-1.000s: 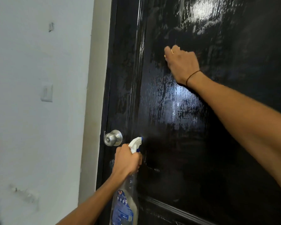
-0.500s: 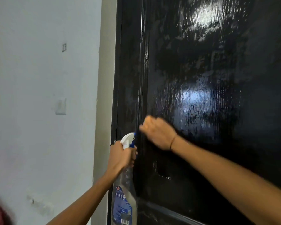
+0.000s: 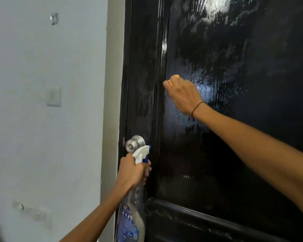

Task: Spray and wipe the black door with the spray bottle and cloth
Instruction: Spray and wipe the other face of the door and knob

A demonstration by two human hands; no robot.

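So the black door [image 3: 234, 137] fills most of the view, glossy and wet, streaky up top, with a white wall [image 3: 42, 119] to its left. Right hand [image 3: 184, 95] is up against the panel near the door's left edge, fingers curled tight round a yellowish cloth [image 3: 173, 79], only a bit of it poking out. Lower down, left hand [image 3: 132, 172] grips the spray bottle [image 3: 135, 206] by the neck, nozzle aimed at the door, just beside the silver door knob [image 3: 135, 144]. Small light switch [image 3: 53, 96] on the wall.
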